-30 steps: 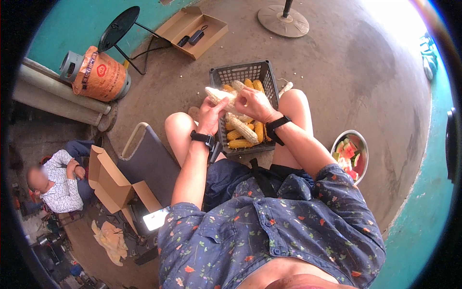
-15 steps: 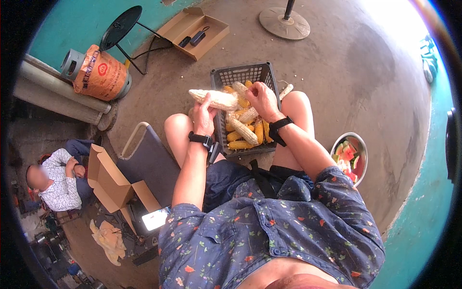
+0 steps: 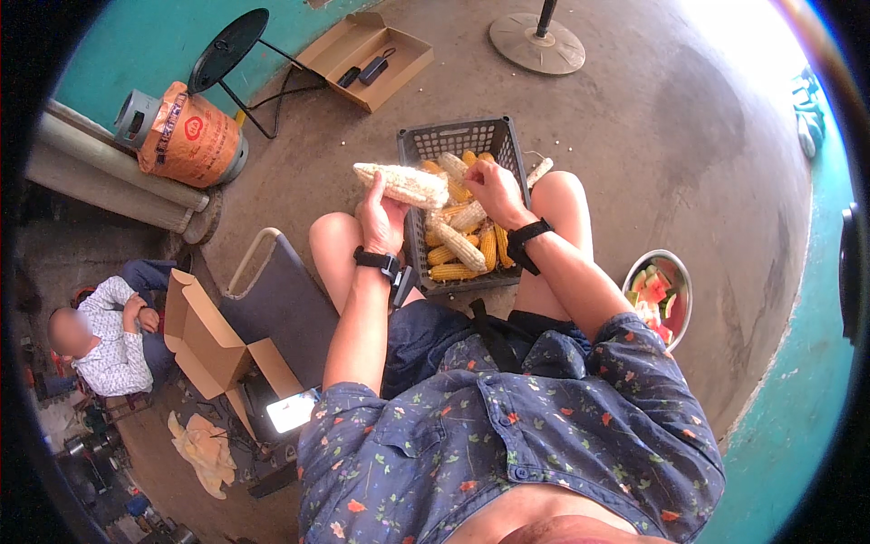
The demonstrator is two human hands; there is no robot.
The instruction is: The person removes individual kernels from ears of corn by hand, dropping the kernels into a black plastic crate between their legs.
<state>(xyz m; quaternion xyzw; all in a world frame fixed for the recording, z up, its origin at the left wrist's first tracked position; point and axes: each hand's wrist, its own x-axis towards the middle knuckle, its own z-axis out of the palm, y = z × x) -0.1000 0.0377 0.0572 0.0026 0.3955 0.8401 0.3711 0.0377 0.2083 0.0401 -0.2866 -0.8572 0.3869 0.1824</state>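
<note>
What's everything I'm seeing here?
Held cob: 1, whitish, upper centre
Crate: 1, grey, centre
Corn: several, yellow and whitish, in crate
Loose cob: 1, whitish, right of crate
Bowl: 1, silver, right
Melon: pieces, red and green, in bowl
Round base: 1, grey, top
Upper box: 1, brown, top
Devices: 2, black, in upper box
Stool: 1, black, upper left
Cylinder: 1, grey, upper left
Sack: 1, orange, around cylinder
Chair: 1, grey, left
Lower box: 1, brown, beside chair
Phone: 1, white, lower left
Cloth: 1, pale orange, lower left
Other person: 1, in white, far left
Left hand: 1, around held cob
Right hand: 1, over crate
Wristbands: 2, black, on wrists
Shirt: 1, navy floral, bottom
</note>
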